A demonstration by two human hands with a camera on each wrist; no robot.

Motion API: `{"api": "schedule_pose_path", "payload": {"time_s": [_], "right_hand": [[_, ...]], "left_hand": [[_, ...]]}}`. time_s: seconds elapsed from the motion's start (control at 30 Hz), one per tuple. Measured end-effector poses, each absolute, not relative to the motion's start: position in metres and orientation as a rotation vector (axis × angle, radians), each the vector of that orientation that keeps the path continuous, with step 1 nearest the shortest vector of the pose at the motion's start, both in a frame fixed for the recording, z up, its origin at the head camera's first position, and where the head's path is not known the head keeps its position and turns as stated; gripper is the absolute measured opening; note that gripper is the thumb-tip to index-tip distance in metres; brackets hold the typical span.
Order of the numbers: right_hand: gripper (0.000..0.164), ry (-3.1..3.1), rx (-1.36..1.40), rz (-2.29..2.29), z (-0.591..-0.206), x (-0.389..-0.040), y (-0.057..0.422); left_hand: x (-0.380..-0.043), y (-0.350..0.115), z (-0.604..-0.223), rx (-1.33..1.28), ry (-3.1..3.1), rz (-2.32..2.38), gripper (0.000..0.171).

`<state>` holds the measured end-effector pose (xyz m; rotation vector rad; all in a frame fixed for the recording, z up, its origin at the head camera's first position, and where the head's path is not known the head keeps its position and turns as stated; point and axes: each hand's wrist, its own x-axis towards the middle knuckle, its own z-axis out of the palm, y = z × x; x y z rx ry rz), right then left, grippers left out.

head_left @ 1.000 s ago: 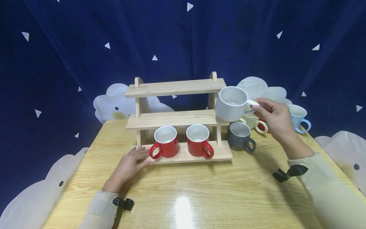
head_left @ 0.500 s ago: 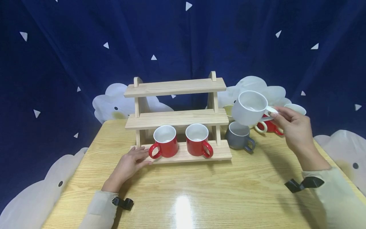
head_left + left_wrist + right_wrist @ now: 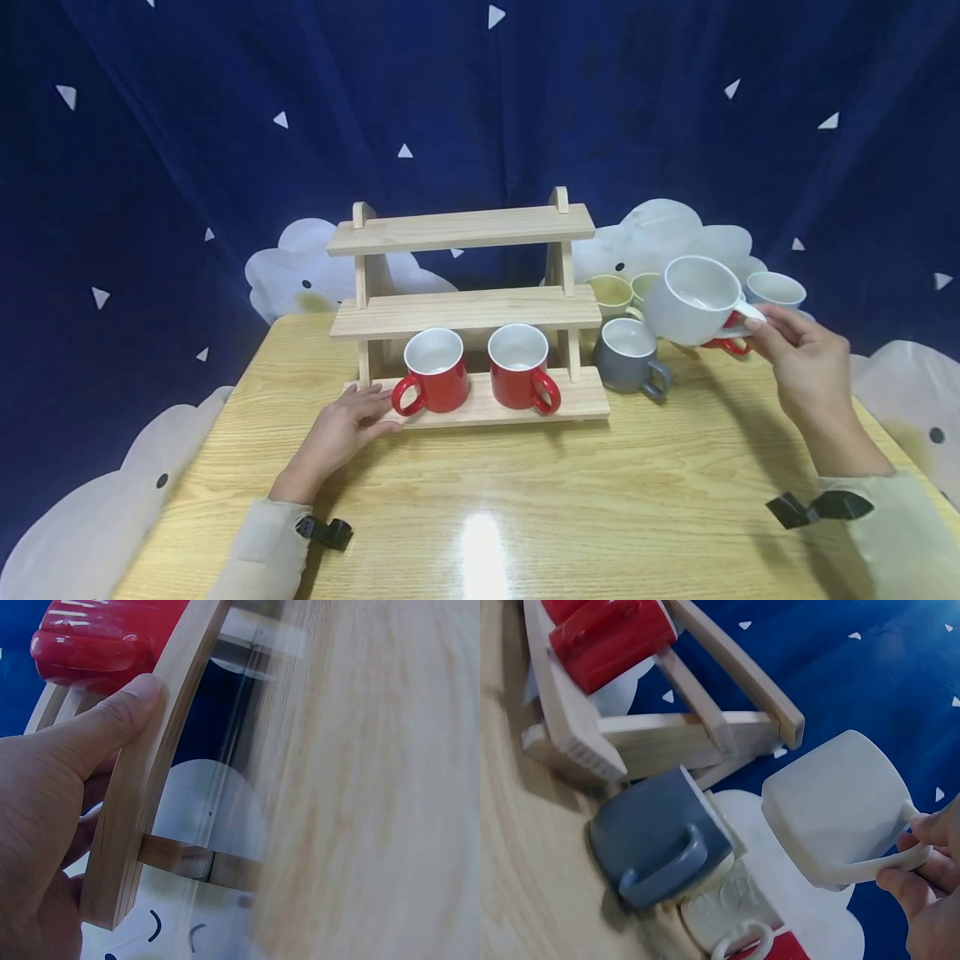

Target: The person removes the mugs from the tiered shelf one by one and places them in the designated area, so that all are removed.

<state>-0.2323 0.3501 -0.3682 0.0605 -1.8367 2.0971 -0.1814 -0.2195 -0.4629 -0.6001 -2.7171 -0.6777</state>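
We see a white mug (image 3: 690, 310) held in the air at the right of the scene, opening upward, above the desk (image 3: 510, 500). Our right hand (image 3: 810, 360) pinches its handle (image 3: 877, 868) between thumb and fingers; the right wrist view shows the mug apart from the gray mug (image 3: 624, 367), which stands just right of the wooden rack (image 3: 465, 310). Our left hand (image 3: 337, 429) grips the left end of the rack's lowest plank (image 3: 481, 407), thumb on the near edge, beside the left red mug (image 3: 446, 388); the right red mug (image 3: 514, 385) shares that plank. Because the weight hangs to one side of the grip, we judge that a firm pinch and a level wrist best resist tipping. We should carry the mug above the rims of its neighbors, notably the yellow mug (image 3: 609, 302) and the pale blue mug (image 3: 776, 288), and set it down base first before loosening the fingers. Steady left-hand pressure should prevent the rack from sliding.
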Motion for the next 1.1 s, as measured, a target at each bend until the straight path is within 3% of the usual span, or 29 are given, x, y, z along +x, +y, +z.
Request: {"api": "schedule_pose_path", "payload": {"time_s": [1.1], "right_hand": [[0.017,-1.93,0.012,2.04,-0.433,-0.224,0.382]], "left_hand": [[-0.18,-0.218,-0.462,-0.57,-2.717,-0.684,0.047]]}}
